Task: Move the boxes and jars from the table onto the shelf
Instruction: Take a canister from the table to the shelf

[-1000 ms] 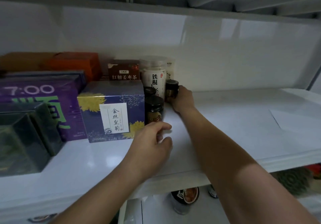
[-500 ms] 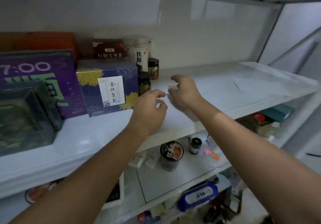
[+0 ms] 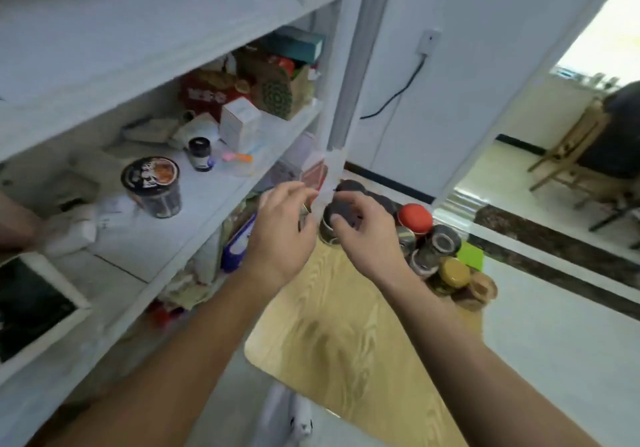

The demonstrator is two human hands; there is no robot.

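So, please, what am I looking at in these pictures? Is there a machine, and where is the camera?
No machine: a person works with two bare hands. The one camera sits on the person's head, looking forward and down. Below is a wooden table with jars on it, among them a red-lidded jar and a yellow-lidded jar. At left stands a white shelf. The right hand curls over a dark-lidded jar; the left hand is beside it. Blur hides whether either hand grips anything.

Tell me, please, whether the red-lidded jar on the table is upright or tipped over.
Upright: the red-lidded jar shows its round lid facing up, on the table.
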